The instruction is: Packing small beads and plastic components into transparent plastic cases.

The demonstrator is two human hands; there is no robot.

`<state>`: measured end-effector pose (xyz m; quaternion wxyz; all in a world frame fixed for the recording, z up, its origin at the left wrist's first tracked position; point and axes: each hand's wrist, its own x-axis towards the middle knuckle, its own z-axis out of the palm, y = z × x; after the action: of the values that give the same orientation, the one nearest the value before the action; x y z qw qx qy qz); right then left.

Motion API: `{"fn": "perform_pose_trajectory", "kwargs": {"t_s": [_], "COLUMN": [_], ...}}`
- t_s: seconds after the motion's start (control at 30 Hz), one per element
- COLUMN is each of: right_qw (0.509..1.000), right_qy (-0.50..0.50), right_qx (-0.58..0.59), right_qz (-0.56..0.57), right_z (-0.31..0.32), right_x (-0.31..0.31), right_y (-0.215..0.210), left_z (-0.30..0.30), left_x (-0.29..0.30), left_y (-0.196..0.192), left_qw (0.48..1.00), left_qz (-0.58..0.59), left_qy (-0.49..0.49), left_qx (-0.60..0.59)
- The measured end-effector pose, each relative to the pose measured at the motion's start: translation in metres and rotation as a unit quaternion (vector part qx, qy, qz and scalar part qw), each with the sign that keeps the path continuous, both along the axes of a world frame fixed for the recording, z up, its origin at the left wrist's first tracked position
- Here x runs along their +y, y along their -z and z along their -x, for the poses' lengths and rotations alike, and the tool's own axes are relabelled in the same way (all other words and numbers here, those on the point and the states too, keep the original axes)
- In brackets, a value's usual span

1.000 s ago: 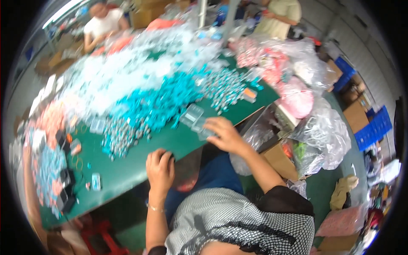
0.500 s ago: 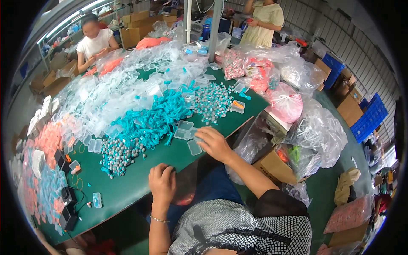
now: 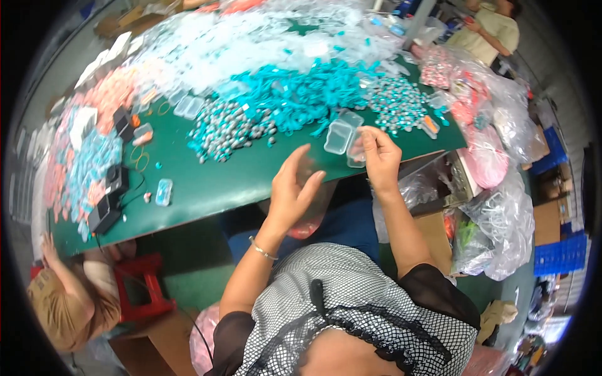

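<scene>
Your left hand [image 3: 291, 191] at near edge of green table [image 3: 207, 194], forearm slanting in from below; fingers extended forward, blurred at tips, thumb spread well apart, nothing in grasp. Your right hand [image 3: 381, 156] farther along same edge, toward right corner, forearm angled forward and left; fingers curled in, thumb close to index, at clear plastic case [image 3: 338, 138]. Cannot tell whether fingertips pinch it. Case lids unfolded, near table's near edge, beside teal strips [image 3: 301, 94].

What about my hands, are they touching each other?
No, the left hand and right hand are apart, with a clear plastic box and green table showing between them.
</scene>
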<state>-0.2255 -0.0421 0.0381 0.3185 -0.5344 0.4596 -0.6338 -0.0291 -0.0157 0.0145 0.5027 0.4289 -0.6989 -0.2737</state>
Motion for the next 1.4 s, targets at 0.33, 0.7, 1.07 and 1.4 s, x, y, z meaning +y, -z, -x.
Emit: {"fn": "perform_pose_trajectory", "kwargs": {"t_s": [0.33, 0.7, 1.07, 1.4], "right_qw": [0.952, 0.892, 0.866, 0.973], "right_qy": [-0.214, -0.194, -0.126, -0.209], "right_qx": [0.195, 0.395, 0.452, 0.091], "right_qz": [-0.100, 0.105, 0.174, 0.026], "right_z": [-0.049, -0.078, -0.098, -0.106], "right_x": [-0.024, -0.050, -0.074, -0.022], "right_y": [0.003, 0.006, 0.016, 0.008], "left_z": [-0.050, -0.076, -0.061, -0.053], "left_x": [0.018, 0.024, 0.015, -0.009], "left_y": [-0.015, -0.010, -0.008, 0.003], "left_qw": [0.976, 0.963, 0.966, 0.932], "left_qz": [-0.207, 0.077, 0.089, -0.142], "left_qy": [-0.018, -0.061, -0.091, -0.028], "left_qx": [0.064, -0.252, -0.227, 0.332]}}
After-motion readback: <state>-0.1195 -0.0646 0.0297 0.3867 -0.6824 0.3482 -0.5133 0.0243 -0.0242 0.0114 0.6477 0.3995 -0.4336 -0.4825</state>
